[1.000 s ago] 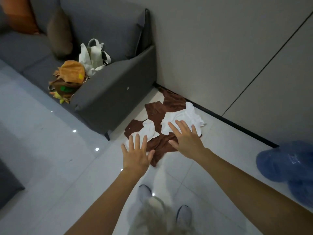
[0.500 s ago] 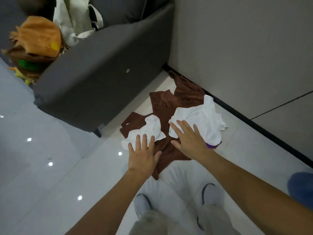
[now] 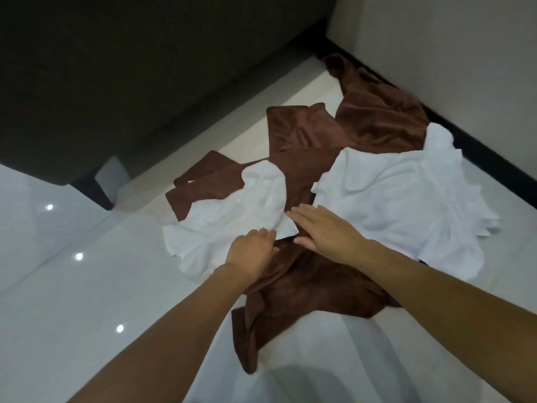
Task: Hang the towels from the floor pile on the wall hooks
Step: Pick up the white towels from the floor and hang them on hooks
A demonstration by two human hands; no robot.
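A pile of towels lies on the pale tiled floor by the wall. Brown towels (image 3: 308, 146) spread underneath. A small crumpled white towel (image 3: 229, 216) lies on the left and a larger white towel (image 3: 401, 199) on the right. My left hand (image 3: 252, 254) is at the small white towel's near edge with its fingers bent down onto the cloth. My right hand (image 3: 325, 231) lies flat, fingers straight, over the brown cloth and the small white towel's corner. No wall hooks are in view.
A dark grey sofa side (image 3: 130, 82) with a short leg (image 3: 113, 175) stands close on the left. The wall (image 3: 450, 39) with a black skirting (image 3: 494, 158) runs along the right. Bare floor tiles (image 3: 72, 301) stretch to the lower left.
The view has dropped much closer to the pile. Both hands have moved down onto the towels, and my left hand's fingers have bent onto the small white towel's edge.
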